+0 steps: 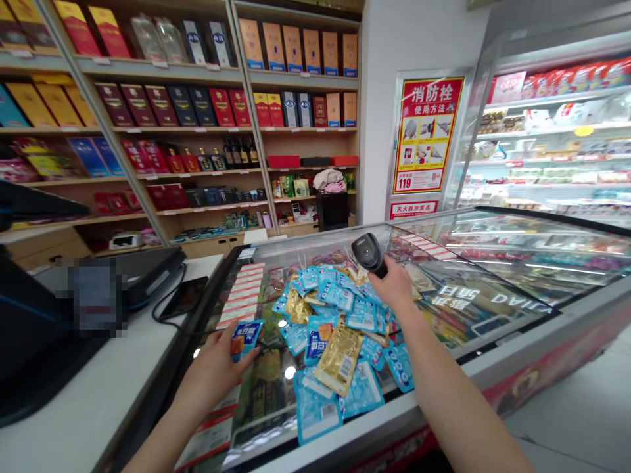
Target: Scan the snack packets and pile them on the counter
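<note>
My left hand (215, 360) is closed on a small blue snack packet (245, 339) with an orange picture on its front, held at the left part of the glass freezer lid. In my right hand (396, 286) is a black barcode scanner (367, 251), its head raised above the far side of the packet heap. Between the hands lies a loose pile of light blue snack packets (363, 314), with gold packets mixed in. One gold packet (340, 358) rests on top near the front, its barcode facing up.
The pile sits on a chest freezer's glass lid (434, 315). At left, a white counter (73, 401) bears a checkout terminal (39, 315) and a phone (185, 295). Shelves of boxed bottles (172, 105) stand behind; a lit display fridge (557, 138) is at right.
</note>
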Motion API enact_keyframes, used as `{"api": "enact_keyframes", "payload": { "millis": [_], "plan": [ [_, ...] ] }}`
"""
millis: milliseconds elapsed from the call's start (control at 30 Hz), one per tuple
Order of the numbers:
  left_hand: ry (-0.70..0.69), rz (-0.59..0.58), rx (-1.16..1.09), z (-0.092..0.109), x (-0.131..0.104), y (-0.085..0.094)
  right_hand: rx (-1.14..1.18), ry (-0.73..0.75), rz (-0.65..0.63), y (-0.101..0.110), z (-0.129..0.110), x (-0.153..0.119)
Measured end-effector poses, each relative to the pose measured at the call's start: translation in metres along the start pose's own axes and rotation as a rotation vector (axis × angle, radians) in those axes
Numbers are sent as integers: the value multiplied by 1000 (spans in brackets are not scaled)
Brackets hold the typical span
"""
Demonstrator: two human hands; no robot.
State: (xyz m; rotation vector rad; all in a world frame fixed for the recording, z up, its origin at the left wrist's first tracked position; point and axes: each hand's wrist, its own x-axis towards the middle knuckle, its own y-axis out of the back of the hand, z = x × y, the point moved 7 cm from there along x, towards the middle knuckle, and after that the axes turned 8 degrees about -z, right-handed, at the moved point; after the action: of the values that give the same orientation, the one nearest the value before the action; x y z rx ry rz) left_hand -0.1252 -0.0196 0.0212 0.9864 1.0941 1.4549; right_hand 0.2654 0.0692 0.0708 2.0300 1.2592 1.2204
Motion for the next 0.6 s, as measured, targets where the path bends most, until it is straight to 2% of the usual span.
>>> {"api": "enact_keyframes", "payload": {
  "millis": [233,367,467,600],
  "plan": [
    [17,-70,176,21,7,3,-17,8,-23,-4,-2,-1],
    [17,-84,157,21,11,5,-10,21,-15,-5,-1,-1],
    [19,-40,-77,15,13,14,1,38,-2,-5,-1,0],
    [74,93,-775,12,7,33,24,69,42,-1,-4,-2]
  ]
}}
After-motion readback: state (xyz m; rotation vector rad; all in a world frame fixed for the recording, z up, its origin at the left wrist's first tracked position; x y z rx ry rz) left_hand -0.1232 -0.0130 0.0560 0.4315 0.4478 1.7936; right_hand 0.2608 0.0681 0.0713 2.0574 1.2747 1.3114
